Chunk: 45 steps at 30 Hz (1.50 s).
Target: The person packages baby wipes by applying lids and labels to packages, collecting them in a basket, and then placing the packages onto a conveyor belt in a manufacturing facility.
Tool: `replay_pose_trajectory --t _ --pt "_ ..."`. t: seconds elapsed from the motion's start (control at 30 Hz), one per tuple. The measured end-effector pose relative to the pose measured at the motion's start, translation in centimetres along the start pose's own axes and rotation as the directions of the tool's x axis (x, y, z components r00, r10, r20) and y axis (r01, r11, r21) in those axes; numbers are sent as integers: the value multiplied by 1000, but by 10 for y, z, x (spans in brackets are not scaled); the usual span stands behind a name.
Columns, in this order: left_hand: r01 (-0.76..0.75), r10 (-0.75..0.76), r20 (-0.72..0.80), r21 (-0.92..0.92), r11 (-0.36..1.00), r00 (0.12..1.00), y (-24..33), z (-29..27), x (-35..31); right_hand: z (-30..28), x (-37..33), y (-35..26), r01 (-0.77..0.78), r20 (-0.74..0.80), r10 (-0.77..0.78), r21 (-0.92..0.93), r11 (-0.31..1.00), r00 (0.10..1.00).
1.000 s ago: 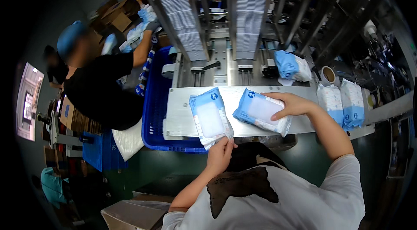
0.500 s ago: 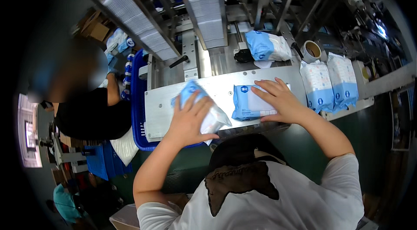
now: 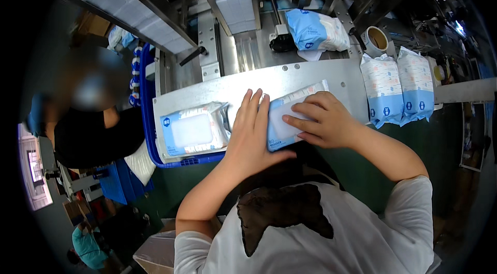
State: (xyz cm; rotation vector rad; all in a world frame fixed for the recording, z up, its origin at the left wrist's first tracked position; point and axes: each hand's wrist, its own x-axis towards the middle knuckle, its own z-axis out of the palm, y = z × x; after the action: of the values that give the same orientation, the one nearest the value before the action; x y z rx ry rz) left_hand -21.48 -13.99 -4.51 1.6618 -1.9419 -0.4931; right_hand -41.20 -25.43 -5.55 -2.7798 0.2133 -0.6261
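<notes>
One pack [image 3: 192, 130] is already laid flat on the bench [image 3: 248, 80], left of the left hand [image 3: 251, 137], outstretched at a second pack's [image 3: 278, 128] edge; that one is not yet released, covered by the right hand's [image 3: 329, 124] parted fingers; two more packs [image 3: 383, 93] are placed rightward

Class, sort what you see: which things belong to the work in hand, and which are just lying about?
In hand:
- left hand, at the near pack's left edge
- right hand, on top
- near pack
- metal plate beneath

Apparently lying about:
- flat pack at left
- back pack
- two packs at right
- roll
</notes>
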Motion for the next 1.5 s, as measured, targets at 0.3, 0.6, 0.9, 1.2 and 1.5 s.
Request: replay_pose_trajectory --t 0.3,0.6,0.9,1.2,1.5 --pt "129 -120 52 -228 965 991 -26 35 1 -3 47 51 -523 280 445 542 658 851" --pt "164 -140 108 -260 952 984 -28 33 3 -3 45 55 -588 376 468 648 484 800" --pt "134 -121 69 -235 963 990 -25 35 6 -14 40 42 -370 207 307 577 728 929" --pt "-71 64 -142 -45 997 988 -17 -21 -50 -4 -15 -14 -12 117 15 -26 1000 993" --pt "210 -205 -129 25 977 970 -135 -106 -105 58 141 -76 36 35 -52 354 935 998"
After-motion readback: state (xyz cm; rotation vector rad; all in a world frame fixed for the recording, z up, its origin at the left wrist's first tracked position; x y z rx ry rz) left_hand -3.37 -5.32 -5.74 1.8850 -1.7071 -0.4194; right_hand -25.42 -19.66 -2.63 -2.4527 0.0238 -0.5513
